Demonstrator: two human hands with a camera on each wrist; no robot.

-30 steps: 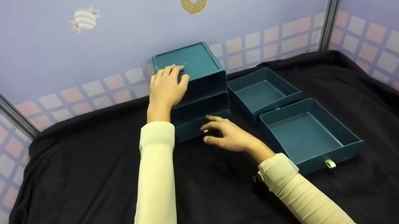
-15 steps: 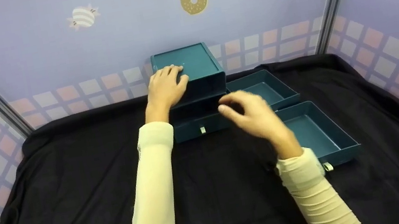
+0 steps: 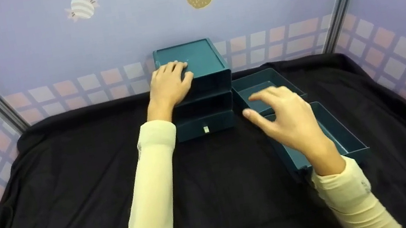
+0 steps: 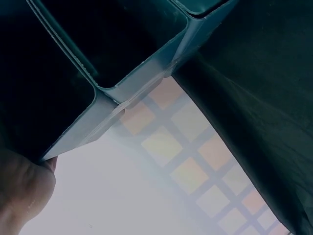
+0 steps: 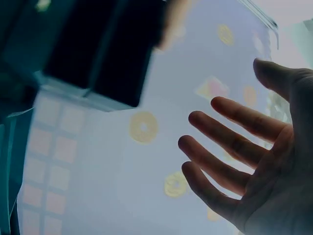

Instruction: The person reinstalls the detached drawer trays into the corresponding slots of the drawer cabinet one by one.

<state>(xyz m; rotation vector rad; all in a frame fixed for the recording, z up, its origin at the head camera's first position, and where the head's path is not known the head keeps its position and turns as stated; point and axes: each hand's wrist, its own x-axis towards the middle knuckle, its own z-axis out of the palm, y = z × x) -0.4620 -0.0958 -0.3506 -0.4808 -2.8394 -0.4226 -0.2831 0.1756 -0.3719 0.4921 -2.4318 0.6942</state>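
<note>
In the cabinet [image 3: 201,58], only the bottom drawer [image 3: 191,130] is seated, seemingly fully; two loose drawers [image 3: 340,129] are left to its right. Its top is touched by the relaxed left hand [image 3: 168,85]; the right hand [image 3: 291,119] is held empty, fingers wide.

Left hand [image 4: 24,188] at lower left, against edge of cabinet [image 4: 149,71]. Two compartments [image 4: 129,36]: fronts open, interiors dark. Wall [image 4: 93,191] with pale squares [image 4: 162,146]: beyond cabinet. Dark cloth [image 4: 264,93]: right side.

Two pale yellow sleeves [image 3: 149,207] end in wide cuffs [image 3: 158,135], the right sleeve [image 3: 358,207] creased.
</note>
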